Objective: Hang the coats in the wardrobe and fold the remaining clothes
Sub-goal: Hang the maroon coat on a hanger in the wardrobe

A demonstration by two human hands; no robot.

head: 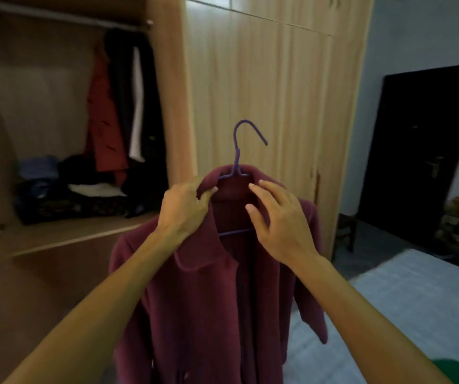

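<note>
Nearest me, left hand [186, 209] clamps the maroon collared coat [195, 300] on its purple wire hanger [238, 159]; right hand [275, 220] spread loose beside. Open wooden wardrobe [173, 92] at ten o'clock, hung clothes [128, 106] crowding its right end.

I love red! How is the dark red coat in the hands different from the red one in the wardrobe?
The dark red coat is wine-coloured; the red garment is brighter. The dark red coat is outside the wardrobe, gripped by the left hand; the red garment hangs inside. The coat's purple hanger hook is free; the red garment's hanger is hidden. Both are reddish.
</note>
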